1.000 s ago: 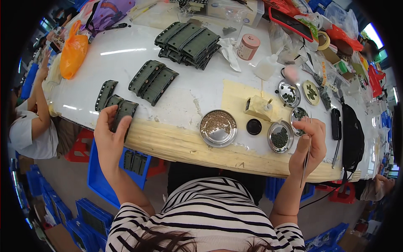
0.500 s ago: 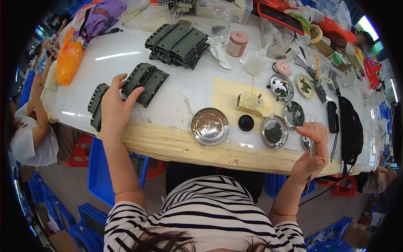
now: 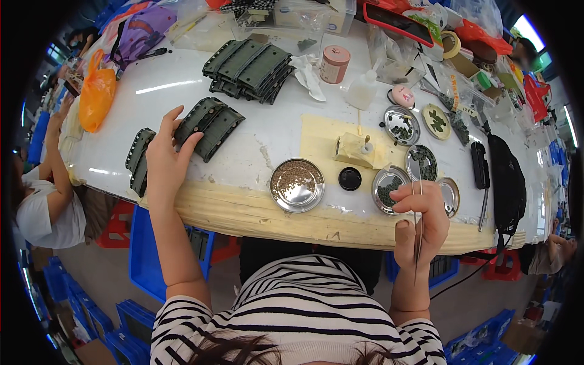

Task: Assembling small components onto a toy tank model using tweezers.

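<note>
My left hand (image 3: 165, 149) has thumb and fingers round the left edge of a dark green curved panel (image 3: 213, 129) with raised ribs and small holes. Beside that hand, a second green panel (image 3: 139, 163) lies to the left, partly hidden by it. Metal tweezers (image 3: 418, 225) sit in my right hand (image 3: 426, 222), whose fingers are curled round them near the table's front edge. Just beyond those fingers is a round metal tin of dark green bits (image 3: 384, 190), partly covered by the hand. Another tin (image 3: 450, 196) stands at its right.
A stack of green panels (image 3: 246, 70) lies farther back. Tan granules fill part of a tin (image 3: 297, 185); a black cap (image 3: 350, 179) and a taped block (image 3: 359, 152) stand nearby. More tins, a pink jar (image 3: 334, 64), a squeeze bottle (image 3: 363, 90) and a black pouch (image 3: 508, 185) occupy the right.
My right hand has moved left with the tweezers, toward the tin of green bits. My left hand stays on the panel, which has shifted slightly. The whole view has turned a little.
</note>
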Motion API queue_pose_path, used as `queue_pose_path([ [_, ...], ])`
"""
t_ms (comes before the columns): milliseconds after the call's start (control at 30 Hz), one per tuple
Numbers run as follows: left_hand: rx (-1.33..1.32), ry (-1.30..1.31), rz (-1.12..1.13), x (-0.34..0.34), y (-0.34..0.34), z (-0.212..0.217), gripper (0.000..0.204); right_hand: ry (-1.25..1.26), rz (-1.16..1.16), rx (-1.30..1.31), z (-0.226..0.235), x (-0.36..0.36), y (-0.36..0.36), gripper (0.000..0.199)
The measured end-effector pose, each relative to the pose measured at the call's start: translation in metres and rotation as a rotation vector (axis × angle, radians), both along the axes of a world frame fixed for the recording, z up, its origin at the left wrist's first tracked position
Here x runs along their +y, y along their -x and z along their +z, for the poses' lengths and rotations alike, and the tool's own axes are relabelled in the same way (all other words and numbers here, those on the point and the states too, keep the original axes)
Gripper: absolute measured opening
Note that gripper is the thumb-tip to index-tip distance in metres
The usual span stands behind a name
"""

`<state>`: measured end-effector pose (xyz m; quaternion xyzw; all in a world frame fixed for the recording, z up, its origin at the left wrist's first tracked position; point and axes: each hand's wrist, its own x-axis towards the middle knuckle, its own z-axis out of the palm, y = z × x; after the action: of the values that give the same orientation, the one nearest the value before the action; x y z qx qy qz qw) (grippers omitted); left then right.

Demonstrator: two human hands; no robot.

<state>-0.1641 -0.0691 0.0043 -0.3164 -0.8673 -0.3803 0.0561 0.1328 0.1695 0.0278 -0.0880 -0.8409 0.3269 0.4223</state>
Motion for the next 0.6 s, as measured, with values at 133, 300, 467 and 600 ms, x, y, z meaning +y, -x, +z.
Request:
queue_pose_path([
  [133, 0.227, -0.007, 0.036, 0.001, -0.010, 0.005, 0.054, 0.001, 0.022, -0.063, -0.002, 0.002, -0.005, 0.030],
  [300, -0.004, -0.200, -0.440, 0.012, -0.074, 0.029, 0.060, 0.071, 0.207, -0.090, 0.000, -0.021, 0.008, 0.041],
  [467, -0.250, -0.371, -0.905, 0.030, -0.115, 0.021, 0.062, 0.111, 0.399, -0.097, -0.008, -0.039, 0.010, 0.046],
  [600, -0.983, -1.006, -0.801, 0.052, -0.148, 0.006, 0.082, 0.203, 0.341, -0.009, -0.009, -0.044, 0.002, 0.048],
])
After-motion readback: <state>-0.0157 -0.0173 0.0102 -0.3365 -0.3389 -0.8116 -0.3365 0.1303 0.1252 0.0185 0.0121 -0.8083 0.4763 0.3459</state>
